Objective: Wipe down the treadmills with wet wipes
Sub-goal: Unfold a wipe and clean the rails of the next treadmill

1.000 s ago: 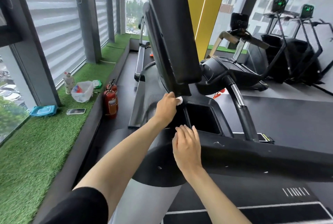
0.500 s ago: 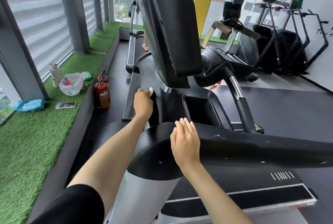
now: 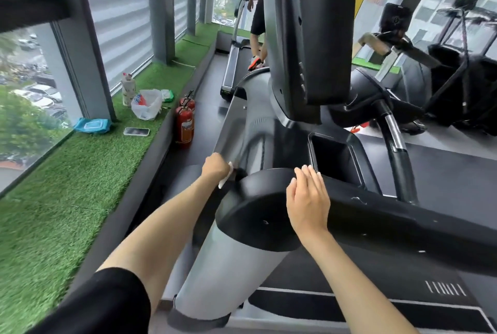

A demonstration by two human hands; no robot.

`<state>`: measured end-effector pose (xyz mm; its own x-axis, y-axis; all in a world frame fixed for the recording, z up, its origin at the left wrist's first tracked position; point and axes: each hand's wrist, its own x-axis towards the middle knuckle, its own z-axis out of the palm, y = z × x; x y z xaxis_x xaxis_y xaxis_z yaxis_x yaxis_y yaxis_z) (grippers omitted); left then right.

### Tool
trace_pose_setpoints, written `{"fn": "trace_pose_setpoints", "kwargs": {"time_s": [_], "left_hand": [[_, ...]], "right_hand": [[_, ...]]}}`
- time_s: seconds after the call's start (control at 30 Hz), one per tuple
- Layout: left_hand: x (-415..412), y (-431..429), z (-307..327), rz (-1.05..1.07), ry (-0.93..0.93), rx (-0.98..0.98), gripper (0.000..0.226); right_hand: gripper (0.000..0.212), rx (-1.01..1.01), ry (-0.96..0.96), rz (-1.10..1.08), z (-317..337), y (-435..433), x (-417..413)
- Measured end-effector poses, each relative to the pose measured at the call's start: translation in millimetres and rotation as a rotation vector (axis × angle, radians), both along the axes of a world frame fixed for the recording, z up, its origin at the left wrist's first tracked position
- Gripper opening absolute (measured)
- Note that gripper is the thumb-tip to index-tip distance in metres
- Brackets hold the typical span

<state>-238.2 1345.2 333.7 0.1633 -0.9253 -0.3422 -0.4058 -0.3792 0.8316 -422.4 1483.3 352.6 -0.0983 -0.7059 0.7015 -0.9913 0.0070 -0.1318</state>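
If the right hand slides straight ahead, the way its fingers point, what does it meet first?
Probably the rim of the black storage pocket, just past the fingertips of the right hand; depth is unclear.

Glossy black plastic treadmill (image 3: 376,215), rough artificial turf (image 3: 67,172)

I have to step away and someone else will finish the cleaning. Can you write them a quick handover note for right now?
Left hand grips a white wipe, pressed to the near treadmill's grey upright, beside the black handrail.
Right hand rests open on that handrail's end.
Blue wipe pack lies on the turf ledge to the left.
Done: cannot tell which surfaces are clean.
Left: probably handrail, console, then the next treadmill, where a person stands.
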Motion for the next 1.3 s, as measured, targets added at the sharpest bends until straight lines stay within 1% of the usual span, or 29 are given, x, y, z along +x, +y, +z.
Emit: {"fn": "trace_pose_setpoints", "kwargs": {"time_s": [0.03,0.1,0.13,0.2,0.3,0.4,0.47,0.53,0.6,0.67,0.7,0.73,0.77,0.83,0.87,0.9,0.97,1.03,1.07,1.1,1.13,1.2,1.23,1.27,1.3], "left_hand": [[7.3,1.6,-1.6,-0.040,-0.075,-0.029,0.035],[21.7,8.6,-0.5,-0.031,-0.062,-0.052,0.028],[27.1,15.5,2.0,-0.037,-0.053,-0.058,0.024],[36.4,36.0,-1.2,-0.050,-0.022,-0.058,0.019],[48.0,69.8,-21.8,-0.054,0.005,0.000,0.016],[51.4,96.7,-44.5,0.039,0.076,0.056,0.030],[37.0,108.2,-47.8,0.107,0.102,0.040,0.034],[9.4,116.5,-40.3,0.165,0.068,-0.044,0.030],[-16.9,127.7,-26.5,0.229,0.086,-0.185,0.022],[-28.7,141.4,-18.8,0.198,0.106,-0.378,0.021],[-28.8,145.7,-20.6,0.179,0.096,-0.437,0.021],[-25.3,145.4,-28.1,0.186,0.090,-0.440,0.020],[-20.7,142.6,-36.5,0.219,0.089,-0.380,0.020],[-12.9,133.8,-48.1,0.318,0.129,-0.156,0.021],[-11.1,131.0,-48.8,0.337,0.153,-0.097,0.022],[-12.4,130.3,-43.9,0.340,0.161,-0.108,0.024],[-23.0,136.8,-28.1,0.295,0.161,-0.256,0.027],[-34.7,151.6,-20.0,0.228,0.153,-0.437,0.025],[-37.0,155.8,-25.0,0.230,0.148,-0.505,0.024],[-36.3,154.6,-35.1,0.263,0.147,-0.527,0.024],[-32.4,149.7,-47.5,0.327,0.161,-0.487,0.027],[-22.5,140.6,-66.0,0.474,0.241,-0.235,0.036],[-19.9,138.0,-69.8,0.503,0.254,-0.122,0.040],[-21.7,137.8,-66.3,0.496,0.257,-0.106,0.043],[-27.3,138.6,-58.1,0.473,0.246,-0.180,0.045]], "right_hand": [[0.041,0.003,-0.022,-0.005,1.1,-0.3,1.4],[0.040,0.010,-0.040,-0.020,3.3,-1.7,9.9],[0.039,0.006,-0.005,-0.010,3.6,-1.7,16.5],[0.039,0.006,0.121,0.079,0.2,-0.3,33.3],[0.035,0.079,0.265,0.211,-14.5,4.0,54.9],[0.039,0.180,0.321,0.204,-22.9,4.5,61.1],[0.038,0.200,0.343,0.197,-20.2,3.5,60.9],[0.036,0.203,0.339,0.199,-17.6,2.3,60.9],[0.035,0.207,0.319,0.203,-19.1,1.7,60.0],[0.035,0.194,0.314,0.216,-23.9,0.9,58.2],[0.035,0.180,0.312,0.226,-25.6,0.8,57.5],[0.036,0.169,0.308,0.234,-26.9,0.9,56.8],[0.037,0.162,0.304,0.240,-27.4,1.8,56.1],[0.039,0.155,0.301,0.254,-27.0,2.9,56.1],[0.040,0.150,0.299,0.259,-27.2,3.5,56.2],[0.041,0.143,0.298,0.264,-27.5,3.8,56.1],[0.040,0.132,0.301,0.266,-29.3,3.8,55.0],[0.039,0.125,0.310,0.261,-31.1,3.8,53.6],[0.039,0.120,0.315,0.262,-31.9,3.3,53.1],[0.039,0.119,0.320,0.265,-32.1,3.1,52.3],[0.039,0.121,0.329,0.272,-32.0,3.5,50.8],[0.041,0.129,0.359,0.297,-31.0,4.2,46.7],[0.042,0.133,0.378,0.313,-30.3,4.3,44.1],[0.043,0.133,0.394,0.329,-29.3,3.5,41.4],[0.044,0.133,0.405,0.341,-28.9,2.5,38.8]]}}
